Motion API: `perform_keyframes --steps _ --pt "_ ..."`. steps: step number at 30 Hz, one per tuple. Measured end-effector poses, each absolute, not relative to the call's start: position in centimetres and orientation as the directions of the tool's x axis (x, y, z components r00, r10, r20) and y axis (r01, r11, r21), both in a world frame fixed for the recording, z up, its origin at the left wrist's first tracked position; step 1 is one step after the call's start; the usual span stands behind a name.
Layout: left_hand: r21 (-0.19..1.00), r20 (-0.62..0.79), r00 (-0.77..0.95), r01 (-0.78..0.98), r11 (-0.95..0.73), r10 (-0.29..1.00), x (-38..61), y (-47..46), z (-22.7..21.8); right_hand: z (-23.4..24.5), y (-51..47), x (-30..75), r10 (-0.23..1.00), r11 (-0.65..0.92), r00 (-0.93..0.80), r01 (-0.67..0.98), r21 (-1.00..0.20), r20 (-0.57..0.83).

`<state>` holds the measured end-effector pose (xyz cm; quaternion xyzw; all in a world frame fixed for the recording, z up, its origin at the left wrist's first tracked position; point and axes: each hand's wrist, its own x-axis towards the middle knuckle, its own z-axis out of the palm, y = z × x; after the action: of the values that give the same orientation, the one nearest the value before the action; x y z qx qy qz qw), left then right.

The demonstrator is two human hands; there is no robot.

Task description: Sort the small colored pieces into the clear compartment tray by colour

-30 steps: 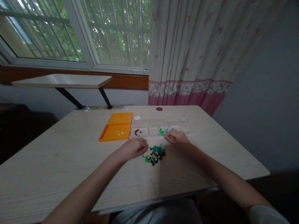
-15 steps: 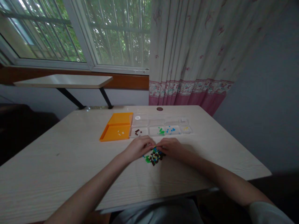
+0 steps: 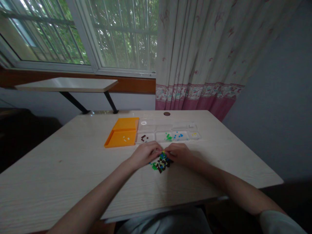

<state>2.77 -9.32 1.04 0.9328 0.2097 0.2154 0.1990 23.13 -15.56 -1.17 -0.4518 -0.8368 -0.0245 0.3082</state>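
A small cluster of building bricks (image 3: 161, 165) in brown, cream, blue and green lies on the table in front of me. It looks like one joined model, though loose pieces cannot be ruled out. At its far end, my left hand (image 3: 146, 153) is closed, thumb and fingertips pinched together. From the other side my right hand (image 3: 179, 153) pinches the same end, its fingers curled. A tiny yellow brick (image 3: 163, 151) shows between the two sets of fingertips. My fingers hide part of the far end.
Beyond my hands lies an open orange case (image 3: 120, 139) with a few white pieces. To its right, a clear compartment box (image 3: 159, 133) stands open, holding brown, green, blue and yellow bricks. A raised shelf (image 3: 68, 84) stands at the table's back left.
The yellow brick between my fingertips shows a little more now, and my fingers have shifted slightly. The cluster and the boxes are where they were.
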Motion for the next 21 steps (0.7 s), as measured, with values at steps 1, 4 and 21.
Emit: perform_keyframes --steps 1,4,21 --pt "0.44 0.311 0.821 0.323 -0.838 0.48 2.6 -9.2 1.1 -1.2 -15.5 23.4 0.738 0.583 -0.377 0.774 -0.247 0.559" --pt "0.363 0.252 0.846 0.367 -0.856 0.469 1.9 -8.7 1.0 -1.1 -15.2 24.2 0.71 0.553 -0.275 0.787 -0.273 0.648" --pt "0.283 0.18 0.881 0.379 -0.881 0.437 1.7 -8.7 0.6 -0.3 -14.5 26.2 0.636 0.546 -0.223 0.807 -0.227 0.739"
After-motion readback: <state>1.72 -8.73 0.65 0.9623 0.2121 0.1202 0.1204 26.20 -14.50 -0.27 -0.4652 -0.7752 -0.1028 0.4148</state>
